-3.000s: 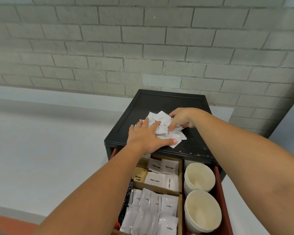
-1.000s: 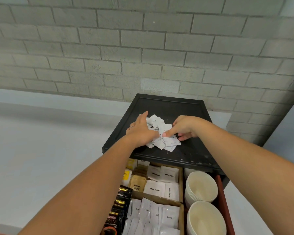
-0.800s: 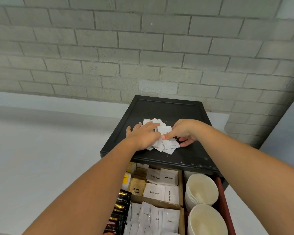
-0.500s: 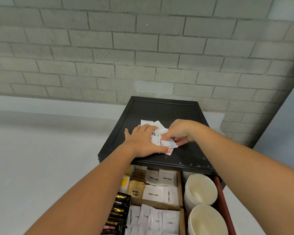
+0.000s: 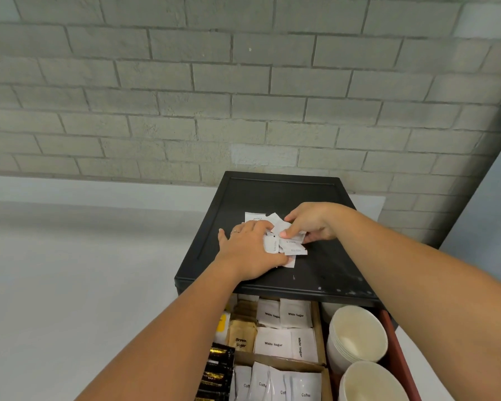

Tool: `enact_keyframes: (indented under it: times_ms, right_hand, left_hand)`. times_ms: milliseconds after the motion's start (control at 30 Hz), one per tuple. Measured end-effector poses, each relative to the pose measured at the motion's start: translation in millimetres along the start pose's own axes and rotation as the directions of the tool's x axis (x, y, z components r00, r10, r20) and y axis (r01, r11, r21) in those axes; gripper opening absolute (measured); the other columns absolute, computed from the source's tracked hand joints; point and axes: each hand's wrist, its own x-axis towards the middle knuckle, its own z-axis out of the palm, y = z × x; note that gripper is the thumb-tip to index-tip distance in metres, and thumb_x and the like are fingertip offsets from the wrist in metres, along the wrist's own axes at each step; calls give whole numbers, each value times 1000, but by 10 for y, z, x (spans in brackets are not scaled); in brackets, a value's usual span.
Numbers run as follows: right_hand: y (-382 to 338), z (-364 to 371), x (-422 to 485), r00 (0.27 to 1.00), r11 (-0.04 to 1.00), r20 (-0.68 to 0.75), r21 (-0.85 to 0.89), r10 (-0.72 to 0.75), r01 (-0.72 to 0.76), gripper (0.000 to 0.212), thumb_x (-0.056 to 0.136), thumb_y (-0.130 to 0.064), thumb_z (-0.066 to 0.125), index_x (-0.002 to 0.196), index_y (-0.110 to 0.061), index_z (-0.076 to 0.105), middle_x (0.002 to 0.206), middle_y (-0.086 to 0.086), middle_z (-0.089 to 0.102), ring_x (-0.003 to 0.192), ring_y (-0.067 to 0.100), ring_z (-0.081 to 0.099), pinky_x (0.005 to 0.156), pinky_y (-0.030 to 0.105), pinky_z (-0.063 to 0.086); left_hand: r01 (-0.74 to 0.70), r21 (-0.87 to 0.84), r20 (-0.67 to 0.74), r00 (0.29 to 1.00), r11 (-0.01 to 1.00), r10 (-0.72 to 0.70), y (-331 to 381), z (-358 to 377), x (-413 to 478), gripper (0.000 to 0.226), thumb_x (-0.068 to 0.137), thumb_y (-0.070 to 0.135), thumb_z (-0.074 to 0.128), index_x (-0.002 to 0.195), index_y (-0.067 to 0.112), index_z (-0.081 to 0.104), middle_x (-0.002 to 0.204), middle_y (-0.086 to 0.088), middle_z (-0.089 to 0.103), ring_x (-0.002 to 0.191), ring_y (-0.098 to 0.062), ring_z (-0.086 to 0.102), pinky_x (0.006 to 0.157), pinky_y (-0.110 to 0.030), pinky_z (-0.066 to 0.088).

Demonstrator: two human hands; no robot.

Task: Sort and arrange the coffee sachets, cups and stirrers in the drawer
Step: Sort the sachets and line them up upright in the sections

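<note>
Several white sachets [image 5: 292, 248]: loose heap near the middle of the matte black cabinet top [image 5: 327, 270], above the open drawer [image 5: 397, 342].
Sachet handling (judged): light, thin, limp paper; slippery on each other; squeeze the heap from both flanks.
Sachet shape: small flat rectangles, printed.
Left hand [image 5: 248, 250]: cupped over the heap, thumb at its near edge.
Right hand [image 5: 313, 224]: pinching sachets at the heap's right side.

White sachets [image 5: 290, 246] lay on a black cabinet top [image 5: 272, 195] before a grey brick-patterned wall [image 5: 243, 82]. The red-walled drawer [image 5: 397, 351] held tan brown-sugar sachets [image 5: 241, 337], black-and-gold sachets [image 5: 219, 371] and cream cups [image 5: 356, 334].
</note>
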Motion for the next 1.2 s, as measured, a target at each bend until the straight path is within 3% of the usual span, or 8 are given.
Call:
enact_keyframes:
  times_ms: [233, 367, 433, 567, 700, 767, 933, 1200]
  right_hand:
    - [-124, 140, 155, 999, 999, -33, -35, -25, 24, 37, 81, -4, 74, 117, -5, 64, 121, 10, 65, 102, 17, 59, 69, 23, 47]
    - [-185, 179, 195, 998, 992, -49, -123, -45, 38, 38, 80, -6, 76, 116, -6, 62, 121, 10, 64, 115, 22, 57, 98, 31, 48]
    - [-210, 183, 186, 998, 989, -28, -135, -63, 58, 39, 80, -4, 75, 117, -8, 61, 121, 10, 64, 113, 23, 58, 100, 34, 48]
    - [-240, 201, 152, 995, 984, 32, -150, -94, 98, 40, 82, -2, 73, 118, -11, 59, 120, 10, 64, 111, 25, 60, 100, 39, 49]
    - [-218, 189, 105, 986, 979, 75, -132, -148, 157, 34, 83, 1, 69, 110, -17, 62, 116, 6, 65, 104, 19, 61, 92, 34, 52]
    - [-194, 172, 81, 981, 976, 93, -122, -172, 182, 33, 83, -1, 70, 110, -17, 63, 115, 5, 65, 103, 18, 61, 89, 32, 52]
    - [-117, 107, 42, 972, 972, 21, 34, -232, 231, 37, 85, -2, 70, 119, -13, 61, 119, 6, 65, 111, 22, 59, 103, 42, 45]
    - [17, 11, -42, 963, 953, -193, 201, -188, 227, 41, 89, -2, 65, 128, -11, 56, 120, 11, 65, 110, 29, 62, 99, 51, 47]
  left_hand:
    - [37, -56, -22, 999, 998, -38, -47, 31, 31, 95, 67, 80, 62, 145, 36, 28, 150, 5, 42, 141, -24, 35, 117, -61, 5]
    - [19, -18, -55, 998, 1000, -20, -44, 42, 27, 84, 68, 80, 62, 135, 34, 41, 147, 5, 40, 139, -24, 35, 117, -59, 11]
    - [15, -15, -80, 997, 1000, -16, -43, 51, 30, 86, 67, 80, 63, 135, 32, 40, 153, 3, 32, 145, -26, 25, 118, -58, 12]
    - [48, -53, -91, 994, 997, -53, -35, 65, 30, 103, 66, 78, 67, 146, 28, 25, 165, 0, 1, 152, -32, 1, 120, -53, 8]
    - [59, -128, -99, 992, 990, -72, -27, 62, 8, 127, 66, 74, 72, 152, 30, -10, 165, -3, -10, 152, -30, -4, 122, -51, 8]
    - [43, -149, -97, 994, 988, -58, -28, 42, 4, 130, 67, 70, 74, 151, 31, -16, 166, -4, -3, 153, -29, 3, 122, -51, 11]
    - [15, -161, -116, 993, 987, -34, -6, -18, -18, 125, 68, 65, 76, 154, 30, -8, 159, -1, 24, 145, -27, 29, 119, -50, 23]
    - [14, -137, -50, 999, 991, -21, -3, -37, -16, 116, 69, 67, 72, 154, 34, 1, 157, -2, 33, 144, -29, 31, 119, -53, 17]
